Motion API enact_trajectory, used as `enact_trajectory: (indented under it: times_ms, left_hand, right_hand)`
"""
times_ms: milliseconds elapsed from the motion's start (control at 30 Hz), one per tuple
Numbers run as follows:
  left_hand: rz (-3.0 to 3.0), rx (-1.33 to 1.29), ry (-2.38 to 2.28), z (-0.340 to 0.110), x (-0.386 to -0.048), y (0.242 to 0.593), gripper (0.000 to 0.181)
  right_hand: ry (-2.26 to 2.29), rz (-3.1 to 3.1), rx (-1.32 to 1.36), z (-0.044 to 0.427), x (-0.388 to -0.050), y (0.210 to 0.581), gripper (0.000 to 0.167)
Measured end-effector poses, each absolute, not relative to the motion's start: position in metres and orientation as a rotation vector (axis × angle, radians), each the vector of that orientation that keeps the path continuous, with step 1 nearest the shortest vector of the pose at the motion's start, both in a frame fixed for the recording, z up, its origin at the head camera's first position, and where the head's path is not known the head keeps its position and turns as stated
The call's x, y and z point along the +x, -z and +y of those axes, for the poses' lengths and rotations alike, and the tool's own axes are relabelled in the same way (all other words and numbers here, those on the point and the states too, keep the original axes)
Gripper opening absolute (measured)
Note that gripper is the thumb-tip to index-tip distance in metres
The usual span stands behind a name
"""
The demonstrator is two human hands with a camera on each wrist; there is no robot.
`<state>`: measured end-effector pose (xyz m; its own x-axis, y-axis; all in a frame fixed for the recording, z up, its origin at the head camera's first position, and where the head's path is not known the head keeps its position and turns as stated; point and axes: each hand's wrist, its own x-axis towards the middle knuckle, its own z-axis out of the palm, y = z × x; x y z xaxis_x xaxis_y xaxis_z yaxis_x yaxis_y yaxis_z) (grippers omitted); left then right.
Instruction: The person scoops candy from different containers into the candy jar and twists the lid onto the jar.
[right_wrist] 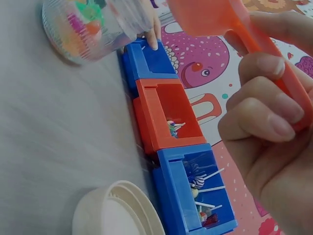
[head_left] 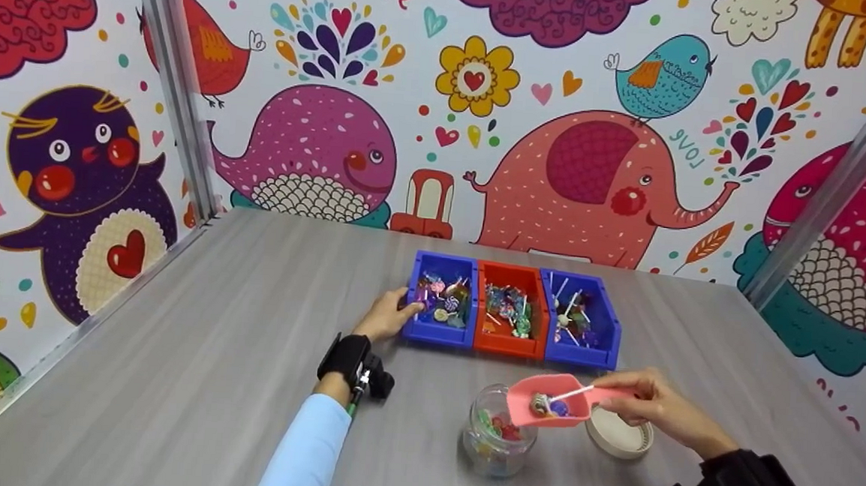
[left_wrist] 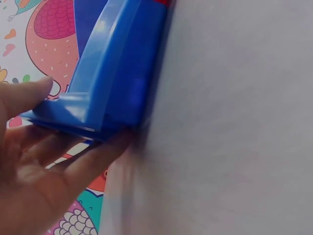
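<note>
My right hand (head_left: 652, 407) grips the handle of a pink scoop (head_left: 525, 400), its fingers curled round it in the right wrist view. A lollipop with a white stick (head_left: 573, 393) and other candies lie in the scoop. The scoop is over the rim of a clear jar (head_left: 499, 457), which holds colourful candies low inside. At the left end of the joined bins, my left hand (head_left: 385, 315) holds the side wall of the left blue bin (head_left: 438, 335), thumb over the rim and fingers against the outside. That bin contains wrapped candies.
A red bin (head_left: 509, 344) with candies sits in the middle, and a right blue bin (head_left: 603, 351) with lollipops beside it. Right of the jar lies a cream lid (head_left: 620, 438) on the grey table (head_left: 271, 308). Patterned panels (head_left: 318, 153) stand behind.
</note>
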<state>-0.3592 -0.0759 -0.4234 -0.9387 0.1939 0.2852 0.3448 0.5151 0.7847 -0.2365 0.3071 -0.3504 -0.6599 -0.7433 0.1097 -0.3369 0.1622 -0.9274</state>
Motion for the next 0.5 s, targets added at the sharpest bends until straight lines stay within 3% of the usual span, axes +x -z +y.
enact_trajectory:
  times_ms: [133, 367, 500]
  left_hand:
    - [-2.576, -0.495, 1.398, -0.078, -0.364, 0.43, 0.048]
    - [-2.555, -0.468, 1.234, -0.087, -0.454, 0.521, 0.087]
    - [-2.581, -0.442, 1.213, -0.085, -0.465, 0.53, 0.067]
  right_hand:
    - [1.378, 2.184, -1.027, 0.302, -0.236, 0.345, 0.028]
    - [1.219, 2.322, -1.083, 0.289, -0.236, 0.33, 0.025]
    - [1.128, 2.39, -1.141, 0.283, -0.235, 0.319, 0.023]
